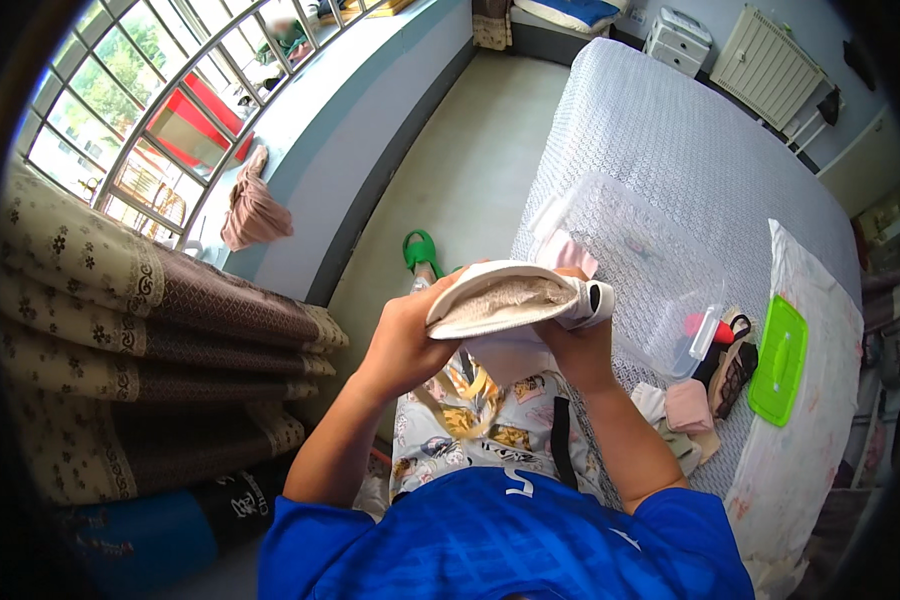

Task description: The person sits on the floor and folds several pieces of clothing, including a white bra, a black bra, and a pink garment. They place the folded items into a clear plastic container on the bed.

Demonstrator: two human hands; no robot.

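Held up in front of my chest is a white cap-like cloth item [507, 318] with a curved, stitched rim and a beige, textured inside turned toward me. My left hand [402, 335] grips its left end, the thumb along the near rim. At the right end, my right hand [578, 348] is closed round it from below, beside a white strap or band [598, 303] with a dark opening. Most of the right fingers are hidden behind the item. A pale, thin piece [515, 358] hangs below it; whether it is joined on cannot be made out.
On the bed [660, 130] at my right sits a clear plastic box [660, 250] with a pink cloth [568, 250] by its near-left corner. Folded garments [685, 408] and a green lid [778, 360] lie nearer. Curtains [170, 330] hang left; a brownish-pink cloth [255, 208] drapes the sill.
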